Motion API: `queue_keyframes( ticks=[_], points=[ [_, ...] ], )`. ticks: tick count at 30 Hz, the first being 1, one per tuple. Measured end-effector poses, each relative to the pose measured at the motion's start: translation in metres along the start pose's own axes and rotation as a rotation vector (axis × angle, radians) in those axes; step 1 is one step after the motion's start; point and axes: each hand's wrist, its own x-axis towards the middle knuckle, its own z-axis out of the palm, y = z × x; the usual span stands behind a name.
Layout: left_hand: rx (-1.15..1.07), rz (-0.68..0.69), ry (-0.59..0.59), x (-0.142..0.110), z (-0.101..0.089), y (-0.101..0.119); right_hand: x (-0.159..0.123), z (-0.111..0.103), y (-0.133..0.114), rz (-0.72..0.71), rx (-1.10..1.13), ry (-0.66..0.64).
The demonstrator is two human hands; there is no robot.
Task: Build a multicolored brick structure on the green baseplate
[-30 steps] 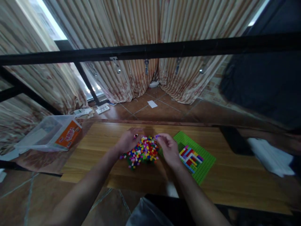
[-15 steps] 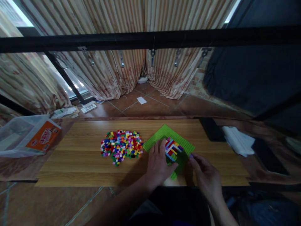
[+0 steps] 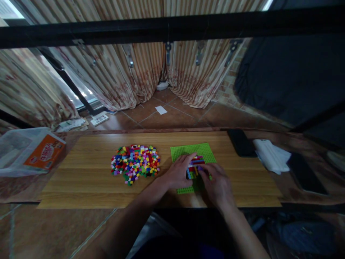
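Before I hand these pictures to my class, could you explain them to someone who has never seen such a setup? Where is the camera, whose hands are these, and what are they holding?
There is no machine here: the two bare hands belong to the person wearing the camera. It sits on the head, looking forward and down, so every picture shares that view.

On the wooden tabletop lie a heap of small colourful bricks and, to its right, a green baseplate bearing a low brick build. The left hand is at the build's left edge; whether it grips is unclear. The right hand seems to pinch a small purple brick at the build.
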Motion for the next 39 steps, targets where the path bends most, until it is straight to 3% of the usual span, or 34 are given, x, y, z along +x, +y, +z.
queue_keyframes(
  ticks=[8, 22, 26, 32, 39],
  points=[
    [-0.063, 0.078, -0.097, 0.007, -0.012, -0.008, 0.015, -0.007, 0.01, -0.21, -0.083, -0.188],
    [-0.049, 0.09, -0.198, 0.009, -0.015, -0.011, 0.019, -0.005, 0.005, -0.308, -0.234, -0.242],
    [-0.05, 0.074, -0.195, 0.01, -0.016, -0.009, 0.015, -0.005, 0.005, -0.221, -0.139, -0.153],
    [-0.067, 0.061, -0.18, 0.008, -0.016, -0.008, 0.004, -0.006, 0.007, 0.045, -0.002, 0.031],
    [-0.05, 0.054, -0.183, 0.01, -0.015, -0.009, 0.002, 0.02, 0.009, 0.204, -0.065, 0.091]
  ],
)
